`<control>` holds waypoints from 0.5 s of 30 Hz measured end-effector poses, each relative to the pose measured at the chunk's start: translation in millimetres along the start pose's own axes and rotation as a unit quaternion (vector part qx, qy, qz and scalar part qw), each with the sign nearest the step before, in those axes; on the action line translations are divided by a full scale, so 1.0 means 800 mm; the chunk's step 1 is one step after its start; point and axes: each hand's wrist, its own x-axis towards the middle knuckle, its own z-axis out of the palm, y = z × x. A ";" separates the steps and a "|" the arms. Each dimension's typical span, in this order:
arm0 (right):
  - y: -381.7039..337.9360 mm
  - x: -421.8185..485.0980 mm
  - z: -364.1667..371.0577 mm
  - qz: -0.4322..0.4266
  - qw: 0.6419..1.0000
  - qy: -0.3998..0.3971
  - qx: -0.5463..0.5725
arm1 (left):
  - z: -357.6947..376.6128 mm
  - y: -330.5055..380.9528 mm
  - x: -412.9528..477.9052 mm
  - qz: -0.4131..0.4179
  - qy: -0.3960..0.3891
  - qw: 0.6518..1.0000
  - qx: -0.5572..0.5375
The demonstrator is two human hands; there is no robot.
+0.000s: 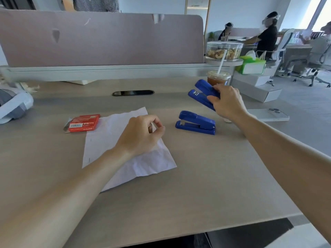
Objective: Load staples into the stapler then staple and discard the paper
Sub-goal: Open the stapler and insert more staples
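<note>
Far left of the left hand, a grey-and-white bag (13,106) sits at the desk (197,185) edge. Closer in, left of that hand, we see a red staple box (83,122) lying flat, just touching the left edge of the paper (105,138). The paper is a creased white sheet, flat on the desk, directly under the left hand (139,135) and forearm. The left hand hovers over the sheet with fingers loosely curled, thumb tip near the index; we see nothing in it. Between the hands, nearer the right one, a closed blue stapler (196,122) rests on the desk, apart from the paper. Just beyond it the right hand (228,102) grips a second blue stapler (202,93) by its hinge end, fingers wrapped round it, top arm swung up so the front gapes in a V. Behind that hand stands an iced drink cup (218,76) with a straw. Right of the right hand, a white phone (268,114) lies face down.
</note>
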 end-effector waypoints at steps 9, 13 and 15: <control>-0.099 -0.051 -0.007 -0.176 0.974 -0.139 0.036 | -0.043 -0.009 -0.018 0.007 0.066 0.997 -0.032; -0.126 -0.081 0.022 -0.232 0.953 -0.194 0.023 | -0.063 -0.029 -0.028 0.010 0.088 0.995 -0.039; -0.134 -0.090 0.038 -0.250 0.945 -0.210 0.018 | -0.070 -0.040 -0.030 0.003 0.077 0.997 -0.028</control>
